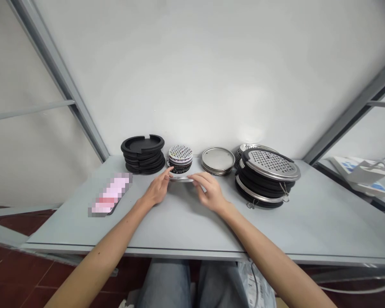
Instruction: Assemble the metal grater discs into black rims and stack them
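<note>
My left hand [158, 187] and my right hand [208, 189] grip opposite edges of a thin round metal plate [181, 179]. It is tipped so that mostly its silvery rim shows; its faces are largely hidden. Just behind it stands a stack of small round discs [180, 152], white with coloured patterns on top and darker below. To the right of that lies a pile of shallow round metal plates [218, 158]. Black round holders [143, 155] with a notched rim are stacked on the left.
Perforated metal discs [271, 164] and black rings with wire clasps form a tall stack at the right; more metal discs [252, 147] sit behind it. A phone with a blurred screen [111, 194] lies at the left of the grey table [186, 231]. White boxes [361, 173] stand beyond the right frame post.
</note>
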### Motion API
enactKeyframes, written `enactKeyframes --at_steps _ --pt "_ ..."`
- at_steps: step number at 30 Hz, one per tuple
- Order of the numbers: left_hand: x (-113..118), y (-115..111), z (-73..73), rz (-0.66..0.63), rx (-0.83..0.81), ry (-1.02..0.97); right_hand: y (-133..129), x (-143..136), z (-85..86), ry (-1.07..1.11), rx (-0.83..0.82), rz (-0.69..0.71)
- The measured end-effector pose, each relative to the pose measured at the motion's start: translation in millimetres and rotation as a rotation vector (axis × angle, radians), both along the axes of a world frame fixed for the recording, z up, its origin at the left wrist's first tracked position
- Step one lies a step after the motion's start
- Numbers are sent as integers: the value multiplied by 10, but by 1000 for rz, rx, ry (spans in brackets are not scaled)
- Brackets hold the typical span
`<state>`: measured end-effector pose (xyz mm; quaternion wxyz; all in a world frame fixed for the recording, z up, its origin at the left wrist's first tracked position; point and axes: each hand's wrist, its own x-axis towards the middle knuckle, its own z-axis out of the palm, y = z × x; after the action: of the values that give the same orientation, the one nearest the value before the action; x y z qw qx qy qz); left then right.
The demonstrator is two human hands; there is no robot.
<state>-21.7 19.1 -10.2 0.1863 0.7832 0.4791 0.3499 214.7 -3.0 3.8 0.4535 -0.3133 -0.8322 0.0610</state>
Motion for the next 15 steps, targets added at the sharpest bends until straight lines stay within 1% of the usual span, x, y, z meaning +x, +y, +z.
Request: enactKeyframes --at_steps 2,4,7,9,11,13,15 --pt "-2 -10 10 -65 -16 40 -18 -11 19 -14 -69 83" --pt "-6 -23 18 -119 -19 90 -41 -22 34 -73 -154 164" --pt "-12 -37 18 -151 -13 142 -67 -40 42 -206 -269 232" --pt "-10 -40 12 -159 -6 150 -63 -47 47 -286 -285 243" --pt "-3 -40 7 -156 0 146 -36 -40 53 -332 -255 239" --pt "6 -41 6 -147 -6 147 10 -14 51 -335 -222 227" --pt "10 -44 7 -134 -23 157 69 30 25 -311 -230 186"
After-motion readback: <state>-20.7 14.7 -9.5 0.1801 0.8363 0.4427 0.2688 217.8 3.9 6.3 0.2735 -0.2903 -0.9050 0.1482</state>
